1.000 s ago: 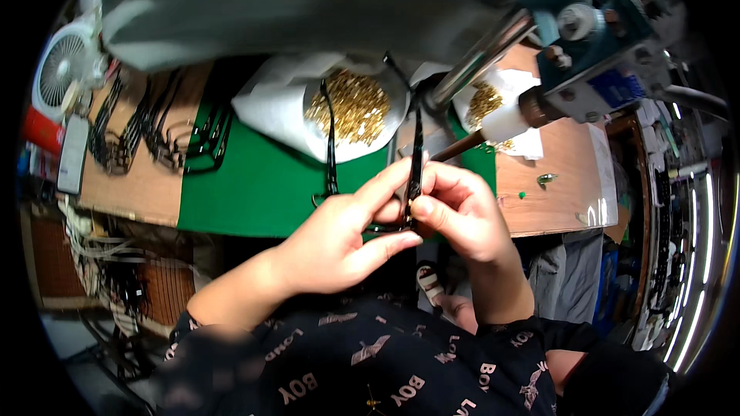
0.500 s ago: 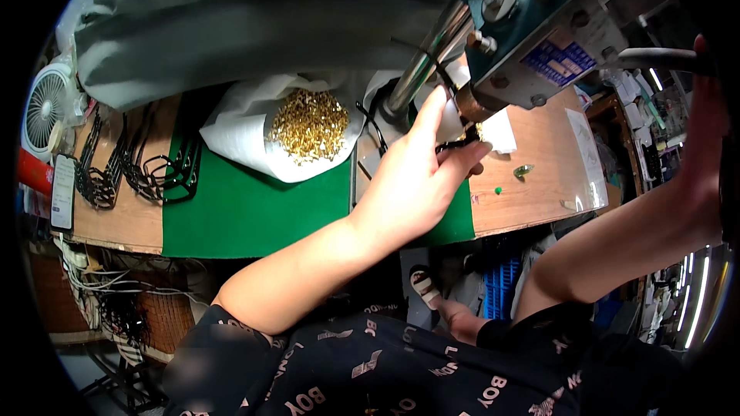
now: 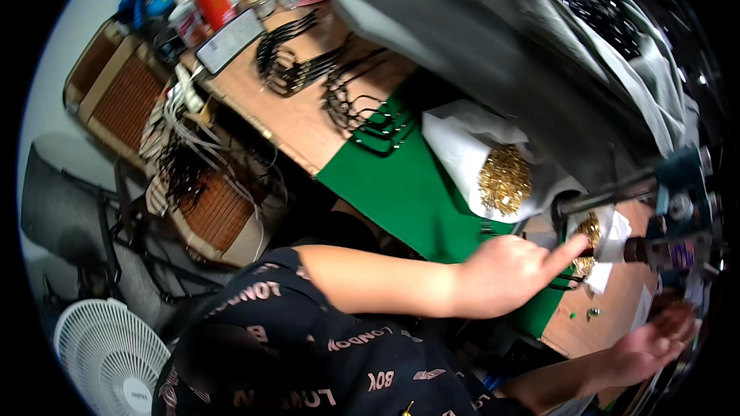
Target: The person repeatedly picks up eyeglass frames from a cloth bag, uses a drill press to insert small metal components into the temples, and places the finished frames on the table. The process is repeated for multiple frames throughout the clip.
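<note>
The black eyeglass frame (image 3: 569,286) sits at the press (image 3: 678,239), partly hidden by the left hand (image 3: 505,276). A second ago both hands were on it; now only the left is, its index finger stretched toward the spindle and the others curled — it appears to hold the frame, though the grip itself is covered. The right hand (image 3: 655,343) is well apart, lower than it was half a second ago; its fingers are blurred, so I cannot tell whether they close on anything. That leaves the left alone to steady the piece, I judge. The view has also swung, slanting the table.

What shows of the frame is thin, dark and slightly glossy — a few curved black lines above the green mat (image 3: 408,200), too blurred for finer detail.
</note>
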Demonstrator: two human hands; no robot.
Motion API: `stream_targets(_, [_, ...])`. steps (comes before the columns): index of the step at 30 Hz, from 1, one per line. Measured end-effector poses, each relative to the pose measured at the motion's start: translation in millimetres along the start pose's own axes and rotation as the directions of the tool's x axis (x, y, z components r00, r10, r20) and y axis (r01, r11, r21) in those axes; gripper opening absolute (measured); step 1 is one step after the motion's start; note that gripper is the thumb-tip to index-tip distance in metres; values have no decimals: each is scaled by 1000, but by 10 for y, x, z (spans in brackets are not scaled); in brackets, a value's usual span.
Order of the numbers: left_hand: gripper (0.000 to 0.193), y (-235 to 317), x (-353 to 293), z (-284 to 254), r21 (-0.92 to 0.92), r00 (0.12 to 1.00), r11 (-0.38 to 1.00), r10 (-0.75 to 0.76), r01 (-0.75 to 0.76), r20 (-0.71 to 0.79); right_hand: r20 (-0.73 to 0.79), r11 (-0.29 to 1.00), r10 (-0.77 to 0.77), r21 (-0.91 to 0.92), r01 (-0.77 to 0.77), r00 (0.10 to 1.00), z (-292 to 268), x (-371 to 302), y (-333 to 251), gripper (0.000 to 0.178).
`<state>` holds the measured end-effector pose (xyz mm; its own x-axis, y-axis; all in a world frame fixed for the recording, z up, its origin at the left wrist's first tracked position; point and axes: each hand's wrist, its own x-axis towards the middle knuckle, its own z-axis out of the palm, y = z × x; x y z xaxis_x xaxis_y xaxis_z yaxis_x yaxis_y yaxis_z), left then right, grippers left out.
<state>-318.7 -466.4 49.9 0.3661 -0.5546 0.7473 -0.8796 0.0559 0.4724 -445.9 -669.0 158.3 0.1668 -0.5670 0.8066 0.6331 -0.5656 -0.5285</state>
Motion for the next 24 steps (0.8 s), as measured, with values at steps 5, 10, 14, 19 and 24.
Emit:
stream_targets(5, [47,-143,-574,-1205,379,841,788,-540,485,46,-35,845,514,-151,-513,857,-326,-808,488,42])
stream_targets(10, [45,-534,-481,-1464,221,674,717,-697,661,244,-38,827,550,-111,-550,834,-399,-923,485,32])
stream_targets(14, [61,-1008,-380,-1673,581,830,742,-524,334,191,30,867,495,-84,-492,868,-245,-928,457,29])
stream_targets(19, [103,-1383,-286,-1672,890,753,456,-588,6,296,-90,819,566,-53,-572,819,-294,-968,415,27])
stream_targets(24, [72,-954,884,-1410,473,789,818,-40,-326,613,-171,746,633,-123,-654,755,-465,-1174,276,22])
